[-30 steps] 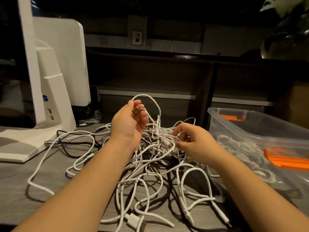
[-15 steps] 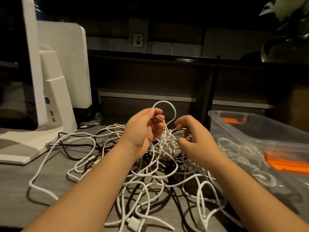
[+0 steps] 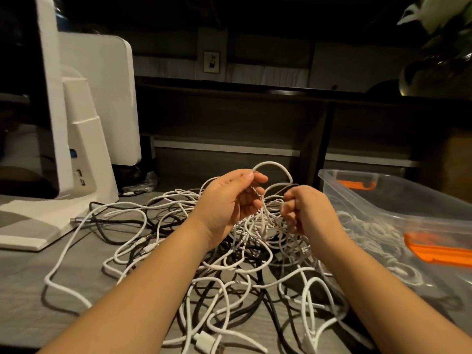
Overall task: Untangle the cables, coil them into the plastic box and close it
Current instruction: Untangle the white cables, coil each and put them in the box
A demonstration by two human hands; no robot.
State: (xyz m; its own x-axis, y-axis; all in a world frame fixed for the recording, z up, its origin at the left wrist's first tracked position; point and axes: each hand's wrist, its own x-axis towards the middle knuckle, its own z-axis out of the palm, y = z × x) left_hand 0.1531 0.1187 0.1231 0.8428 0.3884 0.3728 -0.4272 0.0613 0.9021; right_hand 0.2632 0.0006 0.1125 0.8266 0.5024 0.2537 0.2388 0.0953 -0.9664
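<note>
At the far left a white monitor stand (image 3: 76,175) sits on the grey surface (image 3: 23,290), with stray white and black leads trailing from its foot toward the middle. The tangle of cables (image 3: 229,264) still covers the centre of the surface, white strands looped over black ones, plugs lying near the front edge. Over it, the left hand (image 3: 227,200) holds a white strand between thumb and curled fingers, a tall loop arching up behind it. A second ago this hand was further left and the two hands were well apart; since then they have drawn together, and now they are just beside each other above the knot. The right hand (image 3: 306,213) has closed from a loose reach into a tight curl, its fingers pinching a bundle of thin white strands hanging down into the heap. That suggests the person has found a crossing point and is about to tease one cable free, so the untangling is still at an early stage. To the right stands the clear plastic box (image 3: 398,200) with orange latches, open, with some white cable already coiled inside; most of the cables remain outside it. I cannot see a lid clearly, so closing looks a long way off.
</note>
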